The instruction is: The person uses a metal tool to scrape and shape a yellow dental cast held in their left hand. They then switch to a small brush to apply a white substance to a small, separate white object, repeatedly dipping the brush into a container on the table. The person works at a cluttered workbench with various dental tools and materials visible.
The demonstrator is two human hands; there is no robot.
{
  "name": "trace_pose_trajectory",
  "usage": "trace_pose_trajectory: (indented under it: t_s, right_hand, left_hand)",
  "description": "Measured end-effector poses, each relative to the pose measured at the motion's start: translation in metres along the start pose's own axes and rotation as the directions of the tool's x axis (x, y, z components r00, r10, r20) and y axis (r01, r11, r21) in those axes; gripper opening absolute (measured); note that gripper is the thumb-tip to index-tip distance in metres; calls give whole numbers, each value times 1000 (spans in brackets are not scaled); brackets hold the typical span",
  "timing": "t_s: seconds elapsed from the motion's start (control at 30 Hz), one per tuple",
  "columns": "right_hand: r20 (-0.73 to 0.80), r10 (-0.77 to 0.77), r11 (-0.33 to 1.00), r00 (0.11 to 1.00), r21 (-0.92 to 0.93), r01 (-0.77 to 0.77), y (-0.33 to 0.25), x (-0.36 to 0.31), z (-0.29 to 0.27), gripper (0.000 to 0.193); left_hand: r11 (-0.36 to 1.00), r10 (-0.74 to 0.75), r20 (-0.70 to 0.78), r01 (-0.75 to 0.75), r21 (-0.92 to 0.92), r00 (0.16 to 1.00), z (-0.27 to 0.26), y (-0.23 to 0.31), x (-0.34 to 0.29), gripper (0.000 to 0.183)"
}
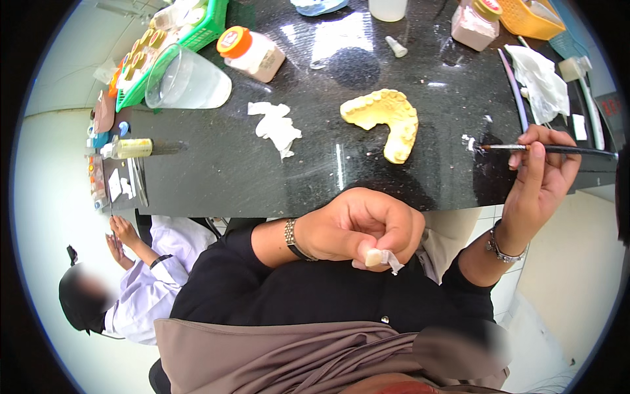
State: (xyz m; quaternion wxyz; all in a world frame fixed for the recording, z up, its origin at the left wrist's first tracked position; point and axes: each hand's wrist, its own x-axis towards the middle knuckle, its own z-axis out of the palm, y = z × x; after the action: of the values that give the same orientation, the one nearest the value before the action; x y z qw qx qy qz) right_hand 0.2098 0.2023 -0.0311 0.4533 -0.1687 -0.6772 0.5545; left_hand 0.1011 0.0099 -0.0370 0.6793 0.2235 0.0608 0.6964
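Note:
Between the thumb and fingers of my left hand [361,226], in front of the table's edge, is a small cream artificial tooth [373,257]. A thin whitish strip [393,262] sticks out beside it from the same pinch. My right hand [541,161] grips a fine paintbrush [594,152] with a dark handle. Its bristles touch or nearly touch the tabletop next to a small smear of white material [468,142]. Beyond my hands lies a yellow plaster dental cast [392,117], curved like an arch. Crumpled white tissue [275,128] lies left of the cast.
A clear plastic cup [187,82], an orange-lidded jar [259,58] and a green basket [207,33] stand far left. At the far right are a jar of pink powder [474,29], a yellow basket [531,16] and white cloth [541,82]. Another person [147,282] sits at the left.

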Motion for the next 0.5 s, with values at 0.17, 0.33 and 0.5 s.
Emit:
trace_pose_trajectory:
  t_s: [0.17,0.33,0.5]
  right_hand:
    - [18,-13,1000,1000,-9,14,2,-1,0,24]
    - [0,-51,999,999,9,51,4,0,-3,24]
    - [16,-88,995,996,58,87,4,-1,-6,24]
  left_hand:
    - [1000,24,-4,-24,16,1000,1,0,-2,27]
    - [1000,-12,-15,12,29,1000,2,4,-2,27]
    - [1000,31,10,-31,-5,999,-1,2,3,28]
